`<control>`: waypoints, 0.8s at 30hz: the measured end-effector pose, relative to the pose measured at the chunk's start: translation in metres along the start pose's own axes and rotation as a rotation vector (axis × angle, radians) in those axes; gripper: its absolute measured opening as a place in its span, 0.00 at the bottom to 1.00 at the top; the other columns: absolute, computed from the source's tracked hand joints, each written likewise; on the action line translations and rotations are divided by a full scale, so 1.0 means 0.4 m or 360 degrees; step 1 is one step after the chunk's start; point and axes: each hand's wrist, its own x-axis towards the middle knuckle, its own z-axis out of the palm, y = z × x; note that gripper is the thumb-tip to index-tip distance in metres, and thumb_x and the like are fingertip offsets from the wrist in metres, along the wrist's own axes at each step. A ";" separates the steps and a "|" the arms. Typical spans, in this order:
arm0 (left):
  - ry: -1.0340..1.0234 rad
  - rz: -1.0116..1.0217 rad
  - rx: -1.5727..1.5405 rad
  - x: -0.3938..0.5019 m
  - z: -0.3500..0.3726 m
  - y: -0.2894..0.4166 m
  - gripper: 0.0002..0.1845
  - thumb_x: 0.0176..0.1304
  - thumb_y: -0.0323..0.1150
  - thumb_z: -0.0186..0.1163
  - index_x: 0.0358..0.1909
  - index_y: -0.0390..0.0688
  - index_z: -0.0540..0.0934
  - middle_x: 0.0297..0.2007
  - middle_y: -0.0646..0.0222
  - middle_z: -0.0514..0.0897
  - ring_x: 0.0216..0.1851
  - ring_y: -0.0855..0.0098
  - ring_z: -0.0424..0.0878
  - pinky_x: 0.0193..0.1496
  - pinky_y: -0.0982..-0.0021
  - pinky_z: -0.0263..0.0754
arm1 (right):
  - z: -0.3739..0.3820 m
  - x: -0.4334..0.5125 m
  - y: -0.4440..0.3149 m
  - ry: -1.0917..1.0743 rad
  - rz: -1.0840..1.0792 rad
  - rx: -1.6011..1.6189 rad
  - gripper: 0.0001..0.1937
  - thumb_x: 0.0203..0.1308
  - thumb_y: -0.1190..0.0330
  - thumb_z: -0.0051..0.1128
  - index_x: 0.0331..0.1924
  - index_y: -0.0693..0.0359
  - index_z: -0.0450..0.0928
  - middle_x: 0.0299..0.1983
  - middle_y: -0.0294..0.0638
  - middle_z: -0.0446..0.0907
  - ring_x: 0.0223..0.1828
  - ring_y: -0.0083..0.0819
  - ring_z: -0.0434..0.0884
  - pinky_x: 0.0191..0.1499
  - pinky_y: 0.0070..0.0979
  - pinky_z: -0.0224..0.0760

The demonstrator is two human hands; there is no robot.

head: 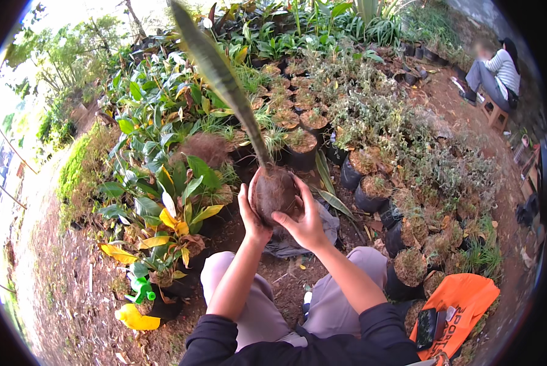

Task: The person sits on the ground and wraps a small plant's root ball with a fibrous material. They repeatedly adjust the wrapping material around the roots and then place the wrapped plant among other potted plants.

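Note:
Between both palms I hold the root ball (275, 192) of a snake plant, a rounded lump of dark soil laced with fine roots. My left hand (253, 212) cups its left side. My right hand (306, 217) wraps the right side, thumb across the front. One long banded snake plant leaf (227, 82) rises from the lump and leans to the upper left. Under my hands a grey plastic sheet or bag (328, 224) lies on the soil, partly hidden. Beyond it, other snake plant leaves (326, 176) lie on the ground.
Potted peace lilies (150, 137) crowd the left. Black grow bags (369, 196) stand ahead and right. A yellow spray bottle with a green head (138, 315) is at lower left. An orange bag (461, 306) carries a phone (425, 327) at lower right. A person (495, 75) sits on a stool.

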 end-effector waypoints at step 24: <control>0.0059 0.0250 0.0719 -0.006 -0.024 -0.021 0.20 0.64 0.40 0.58 0.52 0.37 0.76 0.46 0.64 0.80 0.49 0.73 0.75 0.56 0.70 0.68 | -0.028 0.008 -0.052 -0.0064 -0.0575 -0.1146 0.28 0.59 0.62 0.60 0.61 0.66 0.68 0.60 0.57 0.66 0.59 0.53 0.70 0.59 0.38 0.67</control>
